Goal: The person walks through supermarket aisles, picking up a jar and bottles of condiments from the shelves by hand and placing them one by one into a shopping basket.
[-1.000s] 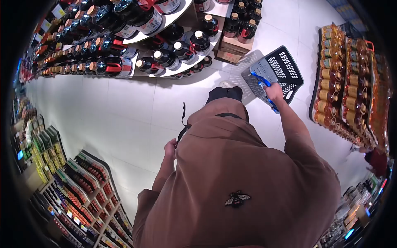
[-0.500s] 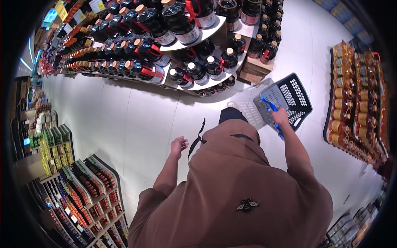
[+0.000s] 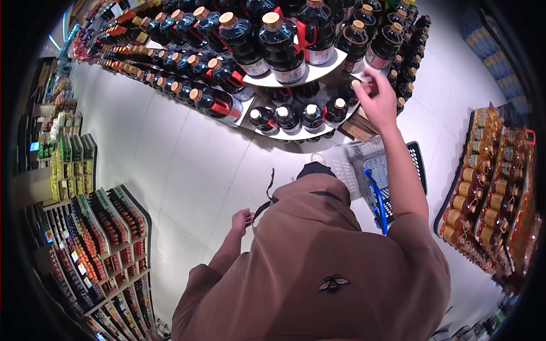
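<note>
My right hand (image 3: 377,101) is raised at the corner of a display of dark bottles, thumb and fingers apart, holding nothing. Nearest to it are a dark bottle (image 3: 348,91) on the lower shelf and a dark bottle with a tan cap (image 3: 384,46) above; whether the fingertips touch either I cannot tell. Below that forearm a dark, perforated shopping basket (image 3: 420,165) stands on the floor, its blue handle (image 3: 375,199) free of any hand. My left hand (image 3: 243,220) hangs low at my side, fingers loosely bent, nothing seen in it, close to a black strap (image 3: 261,210).
Curved white shelves (image 3: 321,69) carry rows of dark bottles ahead. Bottles of amber liquid (image 3: 469,176) stand at the right. Packed shelving (image 3: 108,233) lines the lower left. A wooden crate (image 3: 359,129) sits beside the display, over pale floor tiles (image 3: 182,170).
My right hand has let go of the basket's blue handle and risen forward to the bottles. The basket now stands beside me. My left hand has moved slightly lower.
</note>
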Tool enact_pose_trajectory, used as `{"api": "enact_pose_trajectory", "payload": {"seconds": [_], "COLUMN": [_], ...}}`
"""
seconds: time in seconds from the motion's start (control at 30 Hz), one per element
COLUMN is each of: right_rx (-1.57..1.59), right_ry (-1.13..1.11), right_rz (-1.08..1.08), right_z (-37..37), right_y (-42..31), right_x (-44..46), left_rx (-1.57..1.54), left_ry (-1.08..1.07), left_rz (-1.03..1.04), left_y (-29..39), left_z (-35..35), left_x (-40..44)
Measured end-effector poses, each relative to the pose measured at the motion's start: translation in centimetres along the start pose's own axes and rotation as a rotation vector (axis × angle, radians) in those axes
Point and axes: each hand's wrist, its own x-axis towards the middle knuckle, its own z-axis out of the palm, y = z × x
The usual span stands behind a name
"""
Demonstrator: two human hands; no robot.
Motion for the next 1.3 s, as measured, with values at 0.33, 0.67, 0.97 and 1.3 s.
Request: {"api": "enact_pose_trajectory", "payload": {"seconds": [0.33,0.67,0.97,1.3], "right_rx": [0.272,0.32,0.169,-0.621], "right_ry": [-0.18,-0.279,0.027,-0.477], "right_rz": [-0.158,-0.223,-0.784,-0.518], "right_z": [3.3,5.2,3.7,7.6], "right_y": [-8.9,-6.7,-11.3,-16.4], "right_x": [15.4,19.1,16.9,15.6], "left_rx": [-0.068,-0.08,-0.039,-0.045], "left_ry": [-0.011,0.03,0.036,-0.015], "left_rz": [0.224,0.202,0.256,0.382], "left_y": [7.0,8.1,10.2,11.7], "left_z": [5.1,7.8,8.2,9.8], "left_x": [-2.2,-4.4,-5.2,-6.4]}}
